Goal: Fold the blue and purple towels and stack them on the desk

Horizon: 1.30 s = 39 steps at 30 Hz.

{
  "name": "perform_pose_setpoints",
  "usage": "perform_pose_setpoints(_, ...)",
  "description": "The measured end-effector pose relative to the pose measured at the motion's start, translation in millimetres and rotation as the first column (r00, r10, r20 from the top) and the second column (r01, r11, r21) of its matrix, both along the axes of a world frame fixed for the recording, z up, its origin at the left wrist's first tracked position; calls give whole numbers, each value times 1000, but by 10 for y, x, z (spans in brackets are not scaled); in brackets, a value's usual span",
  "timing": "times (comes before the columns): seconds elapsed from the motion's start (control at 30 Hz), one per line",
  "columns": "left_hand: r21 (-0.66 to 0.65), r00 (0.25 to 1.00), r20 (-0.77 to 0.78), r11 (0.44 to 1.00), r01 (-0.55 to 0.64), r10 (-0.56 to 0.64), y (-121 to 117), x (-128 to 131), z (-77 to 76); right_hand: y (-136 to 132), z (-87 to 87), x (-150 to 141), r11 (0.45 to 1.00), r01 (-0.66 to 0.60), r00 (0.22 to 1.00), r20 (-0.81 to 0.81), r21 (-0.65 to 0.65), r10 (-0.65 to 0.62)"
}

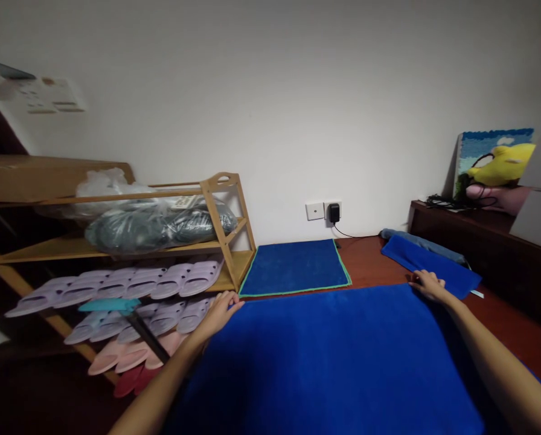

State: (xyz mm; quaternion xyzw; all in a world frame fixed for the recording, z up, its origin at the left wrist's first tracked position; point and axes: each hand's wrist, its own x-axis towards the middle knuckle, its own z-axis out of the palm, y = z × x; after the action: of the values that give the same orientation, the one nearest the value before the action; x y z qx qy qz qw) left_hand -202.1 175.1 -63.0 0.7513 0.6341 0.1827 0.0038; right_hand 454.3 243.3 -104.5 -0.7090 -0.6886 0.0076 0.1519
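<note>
A large plain blue towel (pixel 334 356) lies spread over the red-brown wooden surface in front of me. My left hand (pixel 223 311) is at its far left corner, fingers closed on the edge. At the far right corner, my right hand (pixel 428 285) has its bent fingers closed on the towel too. Just beyond the far edge lies a flat, darker blue cloth (pixel 297 266) with a green border. A folded blue cloth (pixel 428 263) with a white tag rests beside my right hand, next to a rolled grey-blue cloth (pixel 433 244).
To the left stands a wooden rack (pixel 218 208) with rows of lilac slippers (pixel 162 281), pink slippers (pixel 130 353) and a plastic-wrapped bundle (pixel 162 226). A black plug (pixel 334 212) sits in the wall socket. At right, a yellow plush toy (pixel 501 166) lies on a dark ledge (pixel 470 226).
</note>
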Motion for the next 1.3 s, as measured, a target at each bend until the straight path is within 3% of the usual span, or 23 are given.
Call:
perform_pose_setpoints(0.1,-11,1000,11,1000,22,-22,-7,-29,65,-3,17,21,1000,-28,1000,-6,10,28)
perform_pose_setpoints(0.3,96,993,109,994,44,-55,1,-54,149,-11,75,22,994,-68,998,11,89,67)
perform_pose_setpoints(0.5,75,992,-50,990,-116,120,89,84,166,62,91,-126,994,-30,996,86,107,21)
perform_pose_setpoints(0.6,140,963,-160,971,-193,215,47,235,214,42,86,-216,987,-12,991,131,158,-9)
perform_pose_setpoints(0.67,195,964,-185,969,-153,189,-74,339,209,-21,85,-263,976,25,993,106,217,-49)
perform_pose_setpoints(0.73,196,976,-201,980,-40,80,-273,418,137,-121,78,-289,976,48,996,58,213,-61)
perform_pose_setpoints(0.83,108,970,-235,991,85,-58,-632,461,-59,-287,34,-283,999,8,999,31,51,-10)
perform_pose_setpoints(0.97,19,967,-246,997,70,-63,-932,457,-227,-389,-56,-228,993,10,999,47,-114,-5)
perform_pose_setpoints(1.07,54,971,-238,997,46,-32,-988,478,-161,-383,-48,-224,994,11,998,70,-113,-3)
perform_pose_setpoints(1.17,130,973,-232,991,44,-12,-1104,469,-26,-487,73,-313,998,33,997,74,-56,-29)
perform_pose_setpoints(1.23,146,971,-235,985,86,-50,-1280,429,24,-711,172,-433,999,6,999,50,-43,-4)
perform_pose_setpoints(1.3,125,967,-237,985,122,-90,-1498,378,20,-1063,236,-589,993,-96,995,15,-72,97)
